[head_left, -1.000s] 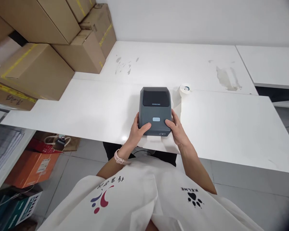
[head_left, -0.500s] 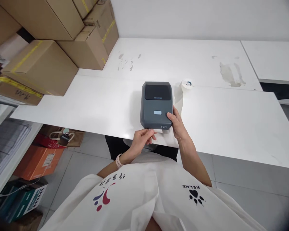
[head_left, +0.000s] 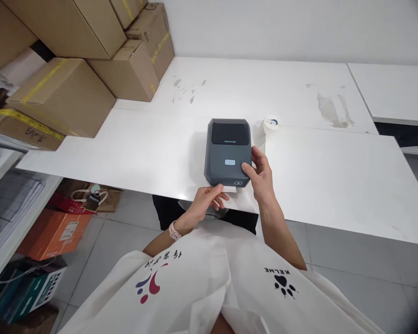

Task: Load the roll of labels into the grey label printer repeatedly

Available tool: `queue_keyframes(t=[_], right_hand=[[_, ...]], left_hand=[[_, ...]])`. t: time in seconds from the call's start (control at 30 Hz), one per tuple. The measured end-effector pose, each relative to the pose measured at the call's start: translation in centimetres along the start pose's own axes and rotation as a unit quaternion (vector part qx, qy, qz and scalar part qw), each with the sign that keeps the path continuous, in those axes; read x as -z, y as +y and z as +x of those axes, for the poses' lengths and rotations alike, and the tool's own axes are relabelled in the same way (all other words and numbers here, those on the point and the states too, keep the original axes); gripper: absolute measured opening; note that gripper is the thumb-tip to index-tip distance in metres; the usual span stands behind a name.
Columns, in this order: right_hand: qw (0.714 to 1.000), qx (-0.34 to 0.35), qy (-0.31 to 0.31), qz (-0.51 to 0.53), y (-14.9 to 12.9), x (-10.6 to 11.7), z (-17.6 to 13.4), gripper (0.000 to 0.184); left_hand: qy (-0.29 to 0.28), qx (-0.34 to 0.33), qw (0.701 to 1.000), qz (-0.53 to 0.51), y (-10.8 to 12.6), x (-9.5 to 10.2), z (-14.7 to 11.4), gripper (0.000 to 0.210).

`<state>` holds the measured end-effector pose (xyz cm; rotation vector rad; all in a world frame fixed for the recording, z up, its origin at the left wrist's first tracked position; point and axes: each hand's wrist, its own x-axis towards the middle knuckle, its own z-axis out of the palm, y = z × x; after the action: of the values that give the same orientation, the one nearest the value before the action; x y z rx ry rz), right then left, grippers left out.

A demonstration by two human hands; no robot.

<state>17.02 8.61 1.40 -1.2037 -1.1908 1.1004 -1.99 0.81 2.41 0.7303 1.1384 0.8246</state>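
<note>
A dark grey label printer (head_left: 229, 155) stands on the white table in front of me, its front close to the table edge. A short white strip of label paper (head_left: 229, 189) sticks out below its front. My left hand (head_left: 209, 198) pinches the left end of that strip between thumb and fingers. Against the printer's right front corner rests my right hand (head_left: 262, 178), the thumb on the top cover and the other fingers along the side. Behind the printer on the right, a roll of white label paper (head_left: 270, 124) stands, its loose end running down beside the printer.
Cardboard boxes (head_left: 66, 93) are stacked at the table's left end. Low at the left, a shelf (head_left: 28, 213) holds papers, with an orange box (head_left: 57, 234) on the floor by it. The white table (head_left: 320, 181) extends to the right, its surface stained near the back wall.
My right hand's fingers have lifted and spread a little along the printer's side. The paper strip at the front shows more clearly beside my left fingers. The view has shifted slightly.
</note>
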Motion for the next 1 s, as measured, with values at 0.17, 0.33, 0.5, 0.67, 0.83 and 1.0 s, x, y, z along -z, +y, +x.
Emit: queue_keyframes(t=[0.17,0.33,0.5,0.67,0.83,1.0], right_hand=[[0.997,0.052,0.008,-0.056,-0.3,0.0,-0.3,0.071],[0.902,0.294,0.023,-0.315,-2.7,-0.4,-1.3,0.038],[0.817,0.415,-0.035,-0.398,-4.0,-1.5,-1.5,0.041],[0.836,0.388,-0.036,-0.386,-3.9,-2.0,-1.4,0.024],[0.933,0.275,0.035,-0.23,-1.9,-0.8,-2.9,0.044],[0.981,0.141,0.058,-0.117,-1.2,-0.1,-3.0,0.056]], left_hand=[[0.045,-0.063,0.997,0.026,0.0,-0.9,0.8,0.046],[-0.012,-0.056,0.994,0.089,0.1,0.8,0.8,0.044],[-0.045,-0.004,0.986,0.159,1.0,4.9,0.5,0.041],[0.192,-0.183,0.952,0.156,2.8,5.9,0.8,0.043],[0.122,-0.251,0.947,0.162,3.3,3.3,1.1,0.059],[0.09,-0.308,0.937,0.138,5.1,1.9,1.6,0.064]])
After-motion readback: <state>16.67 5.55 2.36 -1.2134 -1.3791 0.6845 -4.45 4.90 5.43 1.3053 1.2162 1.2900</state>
